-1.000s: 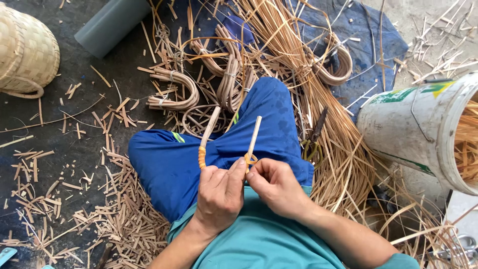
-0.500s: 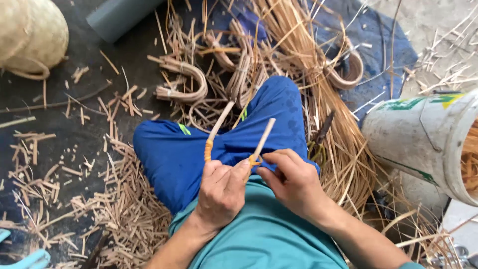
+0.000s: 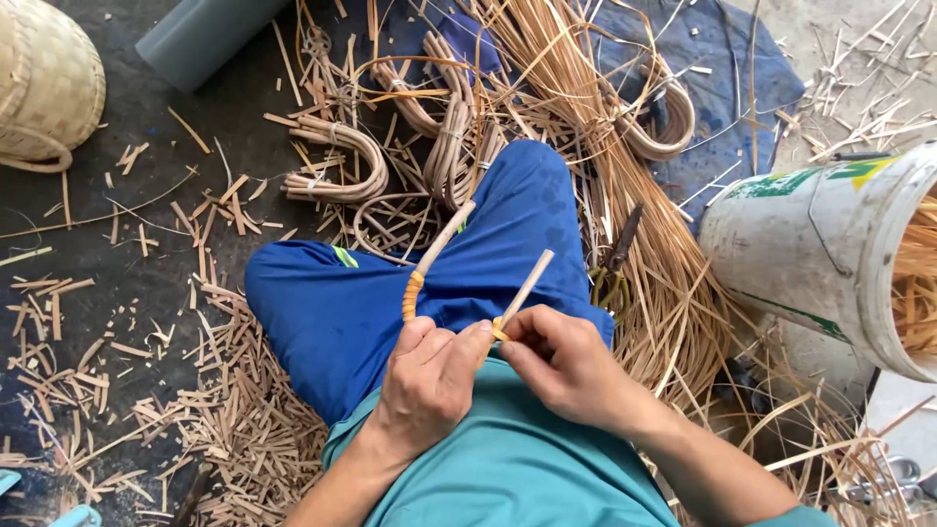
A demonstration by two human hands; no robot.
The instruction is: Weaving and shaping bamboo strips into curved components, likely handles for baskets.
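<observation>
My left hand (image 3: 429, 376) grips a bent rattan handle piece (image 3: 437, 250), a U-shaped cane whose two pale ends stick up over my blue trousers. One arm of the cane is wrapped with orange-yellow strip near my fingers. My right hand (image 3: 566, 366) pinches the thin wrapping strip (image 3: 498, 330) at the base of the other arm, right beside my left thumb. Both hands touch each other above my lap.
Bundles of bent rattan handles (image 3: 337, 161) and a long sheaf of split cane (image 3: 625, 195) lie ahead on the floor. A white bucket (image 3: 830, 244) holding strips stands on the right, a woven basket (image 3: 49, 88) on the far left. Cut scraps (image 3: 205, 410) litter the ground; pliers (image 3: 615, 259) rest by my knee.
The hands keep their hold on the cane. The right hand's fingers have shifted slightly at the wrapping; the view has drifted a little.
</observation>
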